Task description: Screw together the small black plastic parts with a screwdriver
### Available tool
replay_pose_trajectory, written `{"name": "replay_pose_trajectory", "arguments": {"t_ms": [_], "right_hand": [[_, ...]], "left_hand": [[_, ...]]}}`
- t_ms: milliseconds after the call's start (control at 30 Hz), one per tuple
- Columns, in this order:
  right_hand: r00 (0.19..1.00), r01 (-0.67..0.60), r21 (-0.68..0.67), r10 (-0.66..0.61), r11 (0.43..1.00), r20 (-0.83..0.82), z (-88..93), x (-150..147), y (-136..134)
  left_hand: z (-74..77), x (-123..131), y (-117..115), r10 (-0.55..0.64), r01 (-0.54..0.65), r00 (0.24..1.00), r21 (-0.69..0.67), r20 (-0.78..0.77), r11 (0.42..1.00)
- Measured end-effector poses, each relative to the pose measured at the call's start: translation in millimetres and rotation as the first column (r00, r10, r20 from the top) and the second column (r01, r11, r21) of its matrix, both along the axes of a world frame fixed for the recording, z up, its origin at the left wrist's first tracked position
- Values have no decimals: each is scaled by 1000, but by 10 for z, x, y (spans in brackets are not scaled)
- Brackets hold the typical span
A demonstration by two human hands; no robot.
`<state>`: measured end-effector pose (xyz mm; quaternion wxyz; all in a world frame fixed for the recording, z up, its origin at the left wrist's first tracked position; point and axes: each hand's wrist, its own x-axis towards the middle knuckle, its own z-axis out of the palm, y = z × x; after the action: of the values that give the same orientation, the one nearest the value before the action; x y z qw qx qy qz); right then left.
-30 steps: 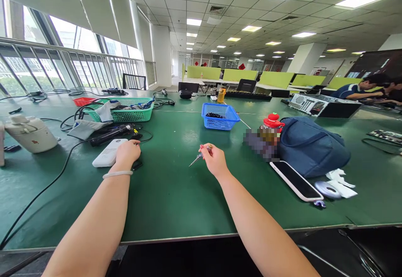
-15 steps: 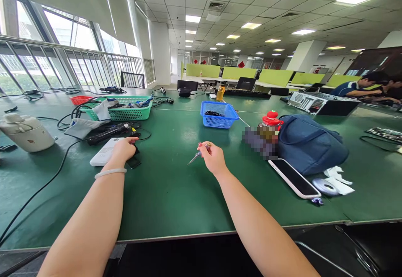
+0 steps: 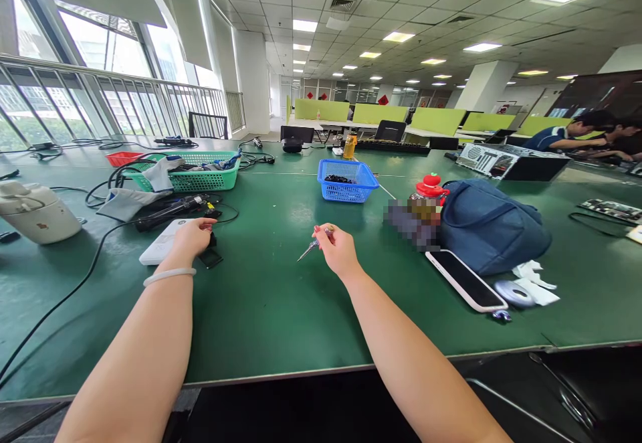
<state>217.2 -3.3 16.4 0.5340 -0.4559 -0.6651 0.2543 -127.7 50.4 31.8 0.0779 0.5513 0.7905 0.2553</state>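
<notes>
My right hand (image 3: 338, 249) is closed round a small screwdriver (image 3: 307, 250). Its thin metal shaft points down and left, the tip just over the green table, and most of the handle is hidden in my fingers. My left hand (image 3: 194, 235), with a pale bangle at the wrist, is closed beside a white flat box-shaped device (image 3: 163, 245). Whatever its fingers grip is hidden. Under and beside these fingers lies a small black flat item (image 3: 210, 257).
A blue basket (image 3: 348, 192) with small black parts stands ahead; a green basket (image 3: 210, 179) and cables lie left. At right are a navy bag (image 3: 494, 229), a phone (image 3: 466, 280), tape (image 3: 514, 294) and a computer case (image 3: 511, 162). People work beyond it.
The whole view has shifted slightly, so everything sits a little further left. Both hands keep almost the same pose, and the screwdriver stays in my right hand.
</notes>
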Motion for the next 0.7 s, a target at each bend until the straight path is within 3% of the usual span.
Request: {"name": "replay_pose_trajectory", "arguments": {"t_ms": [233, 533, 700], "right_hand": [[1000, -8, -13, 8, 1000, -13, 3, 0, -15], [1000, 3, -6, -3, 1000, -8, -10, 11, 0], [1000, 1, -1, -1, 1000, 1, -13, 8, 7]], "left_hand": [[-59, -100, 38, 11, -16, 998, 80, 61, 997], [-89, -127, 57, -42, 37, 993, 45, 110, 998], [-111, -139, 88, -60, 59, 997, 29, 51, 998]]}}
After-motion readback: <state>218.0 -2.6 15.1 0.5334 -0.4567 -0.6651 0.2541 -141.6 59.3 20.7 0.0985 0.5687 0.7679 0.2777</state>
